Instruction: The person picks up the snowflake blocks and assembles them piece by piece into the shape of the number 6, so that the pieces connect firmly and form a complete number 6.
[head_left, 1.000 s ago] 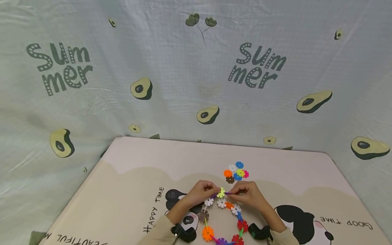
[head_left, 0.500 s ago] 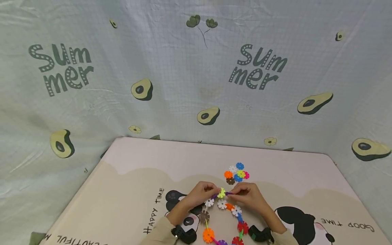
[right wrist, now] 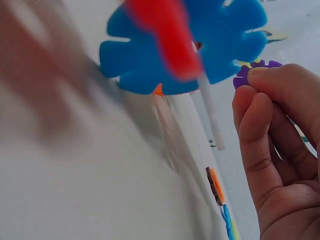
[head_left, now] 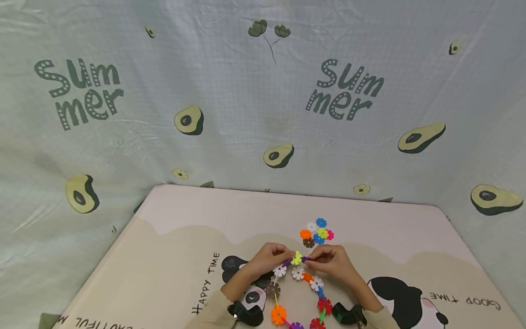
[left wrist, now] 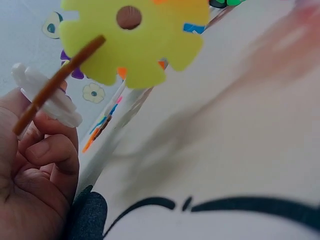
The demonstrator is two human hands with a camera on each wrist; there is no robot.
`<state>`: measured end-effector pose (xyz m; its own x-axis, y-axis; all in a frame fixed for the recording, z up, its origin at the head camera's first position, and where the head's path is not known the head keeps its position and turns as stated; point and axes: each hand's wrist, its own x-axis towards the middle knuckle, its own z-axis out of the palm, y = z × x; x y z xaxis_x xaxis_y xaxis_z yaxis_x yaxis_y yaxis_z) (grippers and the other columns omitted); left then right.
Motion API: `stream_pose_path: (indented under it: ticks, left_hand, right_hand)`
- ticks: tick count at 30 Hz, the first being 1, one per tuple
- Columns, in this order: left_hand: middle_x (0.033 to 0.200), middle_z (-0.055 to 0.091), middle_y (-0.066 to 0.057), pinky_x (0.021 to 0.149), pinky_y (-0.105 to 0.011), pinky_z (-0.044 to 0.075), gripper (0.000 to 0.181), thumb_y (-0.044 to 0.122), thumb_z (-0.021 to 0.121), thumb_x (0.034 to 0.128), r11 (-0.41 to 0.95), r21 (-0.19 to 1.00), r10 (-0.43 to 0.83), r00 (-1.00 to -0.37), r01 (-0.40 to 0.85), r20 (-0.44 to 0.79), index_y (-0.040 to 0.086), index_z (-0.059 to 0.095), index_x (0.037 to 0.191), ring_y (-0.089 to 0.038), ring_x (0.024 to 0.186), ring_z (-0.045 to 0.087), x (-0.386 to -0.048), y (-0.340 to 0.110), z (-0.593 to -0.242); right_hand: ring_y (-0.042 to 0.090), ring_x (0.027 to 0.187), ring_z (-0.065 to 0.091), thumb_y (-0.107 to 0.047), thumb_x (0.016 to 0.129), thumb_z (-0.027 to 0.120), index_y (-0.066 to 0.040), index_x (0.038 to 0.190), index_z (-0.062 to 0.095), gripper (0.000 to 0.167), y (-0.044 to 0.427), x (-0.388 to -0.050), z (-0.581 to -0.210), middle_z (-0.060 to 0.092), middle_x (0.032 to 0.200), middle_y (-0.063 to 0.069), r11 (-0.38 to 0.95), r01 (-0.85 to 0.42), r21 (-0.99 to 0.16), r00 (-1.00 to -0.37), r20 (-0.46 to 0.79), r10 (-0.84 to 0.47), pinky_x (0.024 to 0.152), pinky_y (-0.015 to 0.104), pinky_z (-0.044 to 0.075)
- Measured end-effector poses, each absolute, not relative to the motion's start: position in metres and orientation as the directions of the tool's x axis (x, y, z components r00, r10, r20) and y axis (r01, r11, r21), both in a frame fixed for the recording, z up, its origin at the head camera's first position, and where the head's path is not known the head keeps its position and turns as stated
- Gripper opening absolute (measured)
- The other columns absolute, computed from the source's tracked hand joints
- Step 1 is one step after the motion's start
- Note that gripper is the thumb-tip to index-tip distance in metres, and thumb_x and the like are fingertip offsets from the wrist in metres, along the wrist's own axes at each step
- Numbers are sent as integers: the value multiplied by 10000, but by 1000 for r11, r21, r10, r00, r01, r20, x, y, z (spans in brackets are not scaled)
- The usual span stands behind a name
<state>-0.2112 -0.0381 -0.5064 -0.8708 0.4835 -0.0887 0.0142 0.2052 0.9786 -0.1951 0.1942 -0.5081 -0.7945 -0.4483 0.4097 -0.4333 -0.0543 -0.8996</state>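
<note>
Notched plastic snowflake discs are linked into a chain lying in a ring. At its far end my left hand (head_left: 268,262) pinches the chain beside a yellow disc (head_left: 296,258); its fingers partly cover a purple disc (head_left: 286,263). A white disc (left wrist: 47,95) is by those fingers in the left wrist view. My right hand (head_left: 334,265) pinches another purple disc (right wrist: 242,78) between thumb and fingertips, at the yellow disc's right edge. The chain's other end, a white disc (head_left: 297,273), lies just below. A blue disc (right wrist: 145,60) looms close in the right wrist view.
Beyond my hands lies a small pile of loose discs, among them an orange disc (head_left: 305,234) and a brown disc (head_left: 308,242). The table mat (head_left: 176,274) carries panda prints and lettering. A printed curtain (head_left: 230,91) hangs behind the table.
The right purple disc, seen edge-on before, is turned slightly and shows more of its face. Both hands stay in nearly the same place.
</note>
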Motion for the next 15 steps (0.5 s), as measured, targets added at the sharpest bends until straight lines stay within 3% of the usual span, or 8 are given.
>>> stream_pose_path:
  ticks: [9,15]
  left_hand:
    - [716,580,48,594,-215,355,251,195,601,972,200,980,495,-863,2,-100,-23,725,948,-86,665,451,-210,-38,-508]
    - [728,579,35,620,-198,389,270,219,618,960,185,983,482,-872,7,-85,-29,714,915,-87,687,465,-211,-42,-510]
  right_hand:
    - [70,745,672,173,784,676,115,863,650,101,195,-194,-510,674,820,188,5,-443,-897,-803,394,-446,673,238,558]
    - [65,738,648,186,774,673,93,874,654,138,197,-194,-511,693,843,78,13,-465,-885,-805,417,-421,678,229,555]
